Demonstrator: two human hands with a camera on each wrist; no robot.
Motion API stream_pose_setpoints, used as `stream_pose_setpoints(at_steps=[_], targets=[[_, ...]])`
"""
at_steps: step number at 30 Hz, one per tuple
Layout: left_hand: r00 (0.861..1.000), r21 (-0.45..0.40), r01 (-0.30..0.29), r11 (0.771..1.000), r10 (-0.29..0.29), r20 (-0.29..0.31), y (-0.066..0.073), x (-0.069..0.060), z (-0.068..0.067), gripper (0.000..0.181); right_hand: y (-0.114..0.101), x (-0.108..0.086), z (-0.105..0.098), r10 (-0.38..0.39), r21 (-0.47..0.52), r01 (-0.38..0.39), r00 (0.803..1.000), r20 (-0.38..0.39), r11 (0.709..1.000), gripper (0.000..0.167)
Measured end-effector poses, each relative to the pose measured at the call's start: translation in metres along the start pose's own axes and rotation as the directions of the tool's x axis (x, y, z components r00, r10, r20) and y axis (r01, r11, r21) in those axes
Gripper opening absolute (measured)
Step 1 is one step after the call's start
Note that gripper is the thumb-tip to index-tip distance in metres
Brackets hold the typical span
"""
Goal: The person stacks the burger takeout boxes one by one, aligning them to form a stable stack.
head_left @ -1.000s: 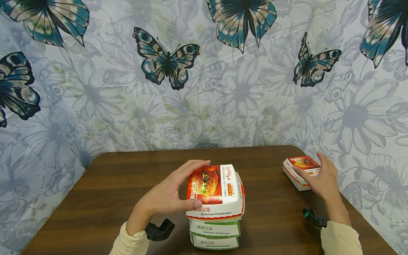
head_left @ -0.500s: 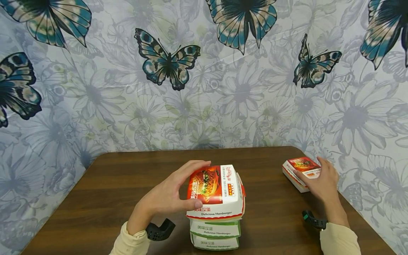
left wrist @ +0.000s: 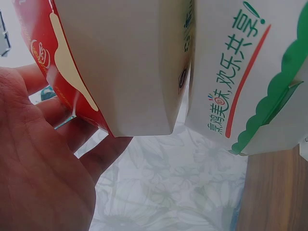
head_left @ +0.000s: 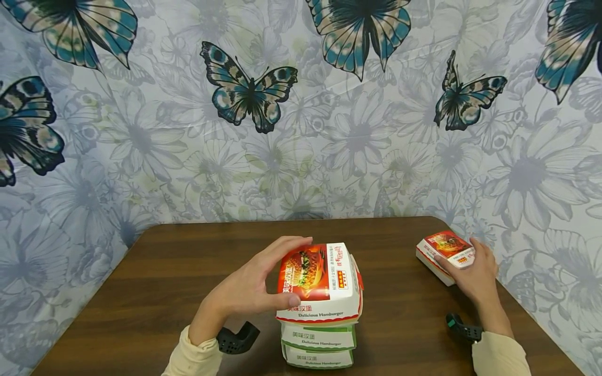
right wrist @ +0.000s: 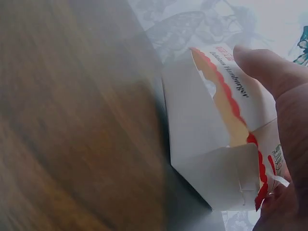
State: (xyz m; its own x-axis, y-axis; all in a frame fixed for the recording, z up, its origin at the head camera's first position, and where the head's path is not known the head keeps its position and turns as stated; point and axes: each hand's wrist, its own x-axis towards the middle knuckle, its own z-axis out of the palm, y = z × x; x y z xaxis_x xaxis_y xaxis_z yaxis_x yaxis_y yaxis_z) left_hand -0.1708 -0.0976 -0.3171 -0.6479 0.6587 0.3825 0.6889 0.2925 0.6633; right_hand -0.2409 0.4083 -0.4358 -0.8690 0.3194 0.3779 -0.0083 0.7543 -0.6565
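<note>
In the head view a stack of hamburger boxes stands near the table's front middle. A red-and-white hamburger box (head_left: 310, 279) tops it, above two green-and-white hamburger boxes (head_left: 324, 338). My left hand (head_left: 251, 284) holds the red top box, thumb at its front and fingers at its far left side. The left wrist view shows my left palm (left wrist: 43, 159) beside the red edge of that box. At the table's right side, another red-and-white hamburger box (head_left: 447, 250) is held by my right hand (head_left: 477, 274). Up close, my thumb lies along its lid and its front flap (right wrist: 221, 106) gapes a little.
The brown wooden table (head_left: 197, 261) has rounded far corners, and the right-hand box lies close to its right edge. Behind it hangs a pale floral cloth (head_left: 352, 172) with blue butterflies. A black band (head_left: 237, 338) is on my left wrist, another black band (head_left: 463, 328) on my right.
My right hand has moved slightly down and towards the near side, and the right box has turned a little with it. The left hand and the stack stay put.
</note>
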Motion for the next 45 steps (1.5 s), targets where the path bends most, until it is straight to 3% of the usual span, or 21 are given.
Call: stream_pose_setpoints(at_steps=[17, 25, 37, 45], targets=[[1.000, -0.033, 0.025, 0.999, -0.025, 0.001, 0.000, 0.000, 0.001, 0.087, 0.017, -0.003, 0.010, 0.014, 0.026, -0.014, 1.000, 0.019, 1.000, 0.104], [1.000, -0.051, 0.006, 0.999, -0.006, 0.000, 0.000, 0.000, 0.002, 0.087, 0.015, -0.005, 0.011, 0.026, 0.029, -0.027, 0.999, 0.033, 0.999, 0.104], [1.000, 0.002, -0.007, 1.000, 0.007, -0.012, 0.000, 0.000, 0.002, 0.086, 0.008, -0.004, 0.008, 0.025, 0.015, -0.026, 0.998, 0.065, 1.000, 0.103], [1.000, -0.001, -0.011, 1.000, 0.011, -0.014, -0.001, 0.000, 0.001, 0.085, 0.002, -0.001, 0.005, -0.011, 0.015, 0.010, 0.999, 0.032, 1.000, 0.102]])
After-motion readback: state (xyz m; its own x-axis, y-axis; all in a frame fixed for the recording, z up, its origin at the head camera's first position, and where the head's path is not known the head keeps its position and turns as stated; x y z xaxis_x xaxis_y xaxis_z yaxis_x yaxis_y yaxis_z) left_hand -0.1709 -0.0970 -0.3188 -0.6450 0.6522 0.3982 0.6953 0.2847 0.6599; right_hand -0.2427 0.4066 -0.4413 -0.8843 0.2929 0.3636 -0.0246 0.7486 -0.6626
